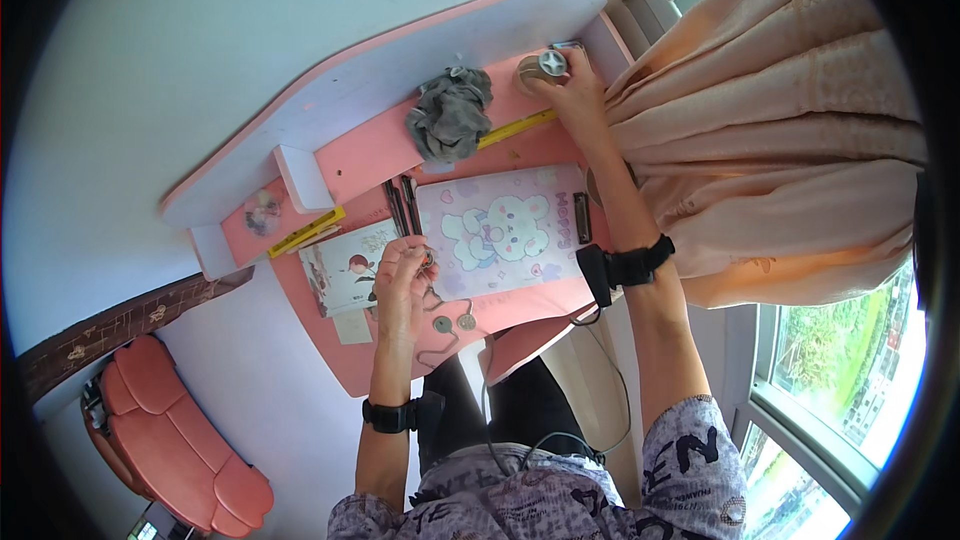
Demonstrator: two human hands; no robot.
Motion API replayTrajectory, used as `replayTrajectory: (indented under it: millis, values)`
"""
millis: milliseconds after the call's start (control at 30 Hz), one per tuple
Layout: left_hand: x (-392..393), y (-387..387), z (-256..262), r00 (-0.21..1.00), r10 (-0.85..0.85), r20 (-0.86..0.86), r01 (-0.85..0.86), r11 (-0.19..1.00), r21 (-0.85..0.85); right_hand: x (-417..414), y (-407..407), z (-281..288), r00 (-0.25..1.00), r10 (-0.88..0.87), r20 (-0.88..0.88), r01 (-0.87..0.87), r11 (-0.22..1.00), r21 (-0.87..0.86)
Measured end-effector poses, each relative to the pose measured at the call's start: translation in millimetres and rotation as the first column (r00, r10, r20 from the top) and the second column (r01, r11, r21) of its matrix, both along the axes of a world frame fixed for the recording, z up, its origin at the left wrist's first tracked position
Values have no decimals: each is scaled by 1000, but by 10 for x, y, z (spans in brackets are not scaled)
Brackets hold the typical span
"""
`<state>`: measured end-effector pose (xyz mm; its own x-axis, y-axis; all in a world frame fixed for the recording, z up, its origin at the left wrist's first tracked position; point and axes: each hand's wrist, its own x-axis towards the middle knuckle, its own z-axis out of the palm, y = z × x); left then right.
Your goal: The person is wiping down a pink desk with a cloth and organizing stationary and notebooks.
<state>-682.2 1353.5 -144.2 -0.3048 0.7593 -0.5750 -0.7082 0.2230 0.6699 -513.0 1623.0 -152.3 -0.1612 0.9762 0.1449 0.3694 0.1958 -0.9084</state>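
My left hand (403, 277) is raised over the front of the pink desk (337, 360), its fingertips closed on a small round metal trinket (428, 259) with an orange spot. Below it, a thin chain (437, 354) and two round metal discs (454, 323) rest near the desk edge; whether they join the trinket, I cannot tell. My right hand (576, 90) reaches to the far right of the raised shelf (375, 139). Its fingers are around a cylindrical thing (553, 62) with a grey star-shaped end. Beside that is a brownish roll (529, 75), perhaps tape, partly covered by the fingers.
A crumpled grey cloth (451, 112) sits on the shelf, beside a yellow ruler-like strip (517, 127). A bear-printed clipboard (499, 229), black pens (403, 206) and a flower-printed booklet (349, 270) cover the desk. Curtains (750, 127) hang at right; a cable (626, 397) trails from my right wrist.
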Motion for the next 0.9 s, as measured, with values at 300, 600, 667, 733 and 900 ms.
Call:
replayTrajectory:
  millis: [300,600,667,733,900]
  values:
    - [-88,-108,0,994,83,-71,-78,995,61,-63,-698,217,929,-65,364,133,977,-165]
    - [-557,-187,105,985,172,-18,-173,982,-73,407,-1124,-772,866,-47,497,213,936,-282]
    - [-718,-185,155,952,185,-243,-226,962,-153,392,-1116,-719,823,30,568,147,953,-264]
    - [-930,-129,146,816,185,-548,-327,929,-173,240,-1071,-433,759,81,646,99,966,-238]
    - [-1486,422,261,459,86,-884,-302,951,-64,-801,-720,102,898,157,411,-274,931,243]
